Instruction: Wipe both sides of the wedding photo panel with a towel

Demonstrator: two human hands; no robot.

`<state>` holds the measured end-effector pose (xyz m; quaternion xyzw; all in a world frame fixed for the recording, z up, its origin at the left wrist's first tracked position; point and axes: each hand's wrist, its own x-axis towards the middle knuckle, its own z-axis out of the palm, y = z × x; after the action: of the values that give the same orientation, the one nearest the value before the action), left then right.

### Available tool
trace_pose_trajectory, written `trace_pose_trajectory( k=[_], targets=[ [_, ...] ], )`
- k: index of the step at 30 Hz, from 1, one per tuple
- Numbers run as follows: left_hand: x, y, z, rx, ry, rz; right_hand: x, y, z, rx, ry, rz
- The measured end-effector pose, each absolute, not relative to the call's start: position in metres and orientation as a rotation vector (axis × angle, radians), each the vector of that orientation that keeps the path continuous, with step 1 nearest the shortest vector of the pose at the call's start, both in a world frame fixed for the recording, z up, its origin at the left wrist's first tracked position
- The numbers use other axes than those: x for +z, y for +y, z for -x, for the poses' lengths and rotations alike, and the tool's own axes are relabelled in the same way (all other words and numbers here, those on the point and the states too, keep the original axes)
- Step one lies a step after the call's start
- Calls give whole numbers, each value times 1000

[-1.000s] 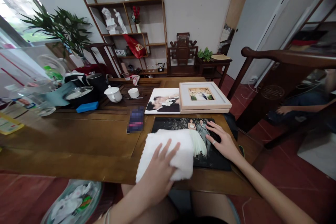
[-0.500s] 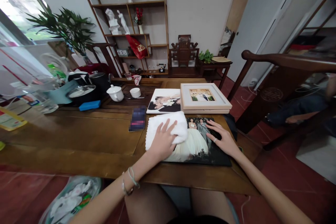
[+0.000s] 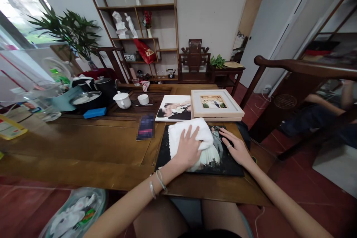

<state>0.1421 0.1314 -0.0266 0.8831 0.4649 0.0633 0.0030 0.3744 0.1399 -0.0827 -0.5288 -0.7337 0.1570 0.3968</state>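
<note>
A dark wedding photo panel (image 3: 231,165) lies flat near the table's front edge, showing a couple in a white gown and a grey suit. My left hand (image 3: 189,148) has hold of a folded white cloth (image 3: 175,134) and presses it onto the panel, fingers spread over the top. The cloth hides the panel's upper middle and part of the gown. At the panel's right side my right hand (image 3: 235,147) rests open, fingertips on the surface, with a ring on one finger.
Behind the panel lie another photo print (image 3: 174,113) and stacked pale frames (image 3: 217,113). A blurred dark booklet-like item (image 3: 145,127) sits to the left. Beyond are a lidded white cup (image 3: 122,100) and a blue sponge (image 3: 95,112). A wooden chair (image 3: 284,100) stands right, with a person beyond.
My left hand has slid the cloth to the right across the panel, baring its left part. My right hand stays at nearly the same place.
</note>
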Motion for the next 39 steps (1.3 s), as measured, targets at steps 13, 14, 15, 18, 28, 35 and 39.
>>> trace_pose_trajectory(
  k=[13,14,15,18,28,35,39],
  targets=[
    [-32,80,-151,255,1194,-2808,-85,142,-374,362,-1802,1330],
    [-30,97,-153,248,1250,-2789,-85,142,-374,360,-1802,1326],
    [-28,114,-157,240,1257,-2781,-85,141,-374,360,-1810,1318],
    [-23,154,-169,267,1092,-2810,-84,141,-375,356,-1843,1299],
    [-30,82,-175,119,1267,-2895,-85,140,-375,379,-1822,1332],
    [-36,15,-194,108,1071,-2881,-85,142,-378,435,-1829,1285],
    [-28,47,-179,103,1210,-2807,-85,141,-377,389,-1818,1319]
  ],
)
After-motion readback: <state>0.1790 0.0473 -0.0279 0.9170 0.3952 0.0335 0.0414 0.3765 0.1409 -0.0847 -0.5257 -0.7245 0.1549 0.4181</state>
